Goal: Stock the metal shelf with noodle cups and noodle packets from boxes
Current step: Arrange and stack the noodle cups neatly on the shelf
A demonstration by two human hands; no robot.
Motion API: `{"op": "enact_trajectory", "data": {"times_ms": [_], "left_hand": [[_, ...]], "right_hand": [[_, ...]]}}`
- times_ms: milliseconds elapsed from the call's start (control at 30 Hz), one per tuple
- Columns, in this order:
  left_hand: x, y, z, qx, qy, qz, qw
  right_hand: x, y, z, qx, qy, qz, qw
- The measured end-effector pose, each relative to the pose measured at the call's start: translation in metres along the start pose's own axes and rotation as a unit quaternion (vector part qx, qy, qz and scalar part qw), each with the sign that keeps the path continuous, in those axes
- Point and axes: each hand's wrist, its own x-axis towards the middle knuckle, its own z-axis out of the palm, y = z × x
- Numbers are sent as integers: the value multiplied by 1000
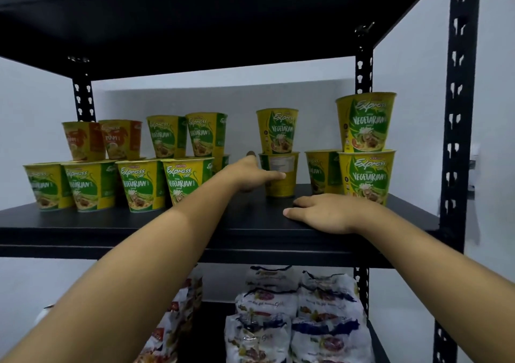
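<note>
Noodle cups (139,184) are stacked along the left of the metal shelf (139,223). Mid-shelf, the lower cup (282,188) of a two-high stack is gripped by the left hand (250,174), thumb across its front. The right hand (328,212) is laid flat, fingers straight, near the front edge. Noodle packets (306,321) are piled on the tier below.

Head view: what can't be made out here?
All head view.
Left hand grip: thumb lies on the lower cup, other fingers hidden behind it.
Noodle packets: print blurred, bottom ones cut off by the frame edge, left ones behind the forearm.
Lower cup's back panel: text too small.
Boxes: outside the frame.
</note>
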Motion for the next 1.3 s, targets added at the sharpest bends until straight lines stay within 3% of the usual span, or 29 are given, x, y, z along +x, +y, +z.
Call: {"op": "enact_trajectory", "data": {"times_ms": [167, 367, 533, 967, 1300], "left_hand": [[13, 14, 12, -162, -7, -9, 987], [27, 18, 16, -233, -31, -30, 972], [30, 17, 15, -225, -46, -25, 973], [-27, -6, 1, -188, 32, 48, 981], [-71, -12, 4, -223, 33, 105, 968]], "right_hand": [[-1, 2, 0, 10, 5, -4, 1000], [0, 4, 1, 20, 12, -10, 1000], [3, 6, 2, 27, 17, -13, 999], [6, 12, 5, 70, 86, -2, 994], [3, 17, 4, 200, 97, -74, 972]]}}
